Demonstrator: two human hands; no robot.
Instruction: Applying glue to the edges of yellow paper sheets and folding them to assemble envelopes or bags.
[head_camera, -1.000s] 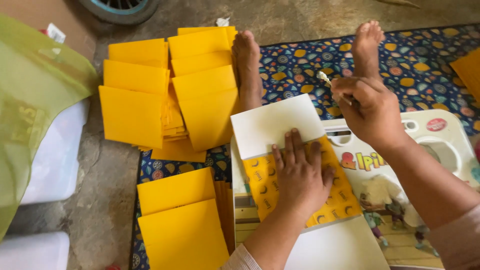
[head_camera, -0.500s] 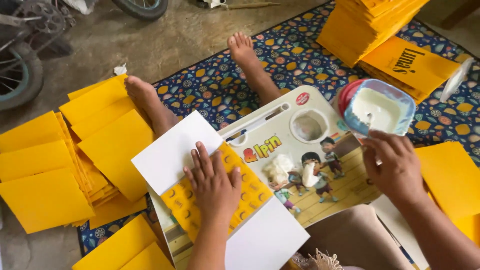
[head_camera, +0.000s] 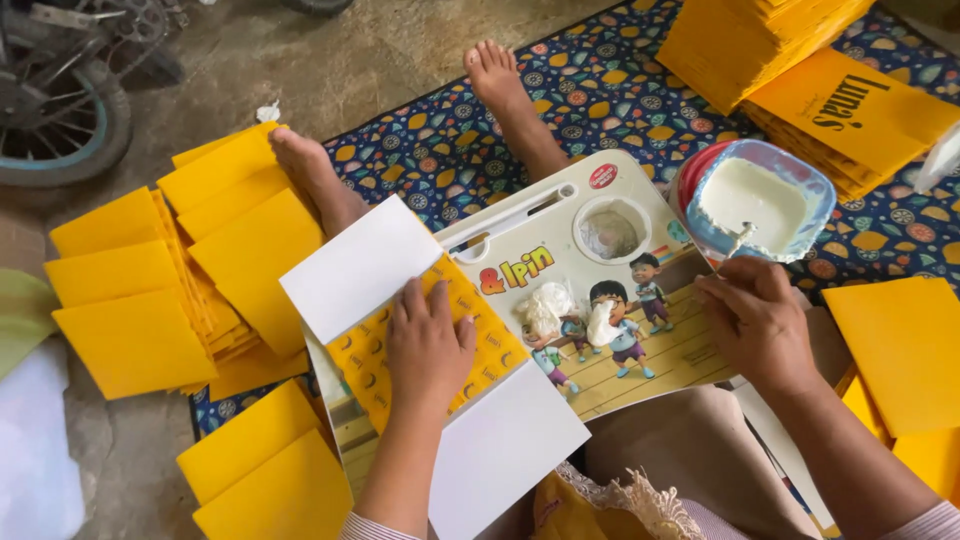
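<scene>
Left hand (head_camera: 428, 345) lies flat, fingers spread, pressing the yellow-and-white sheet (head_camera: 430, 360) onto the lap tray (head_camera: 560, 250). Right hand (head_camera: 757, 322) is closed around a small stick (head_camera: 738, 240), its tip in the glue bowl (head_camera: 760, 200) beside the tray.

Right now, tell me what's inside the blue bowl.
The blue bowl holds a white paste, with a thin stick dipped in by the right hand. The bowl's bottom is covered by the paste.
</scene>
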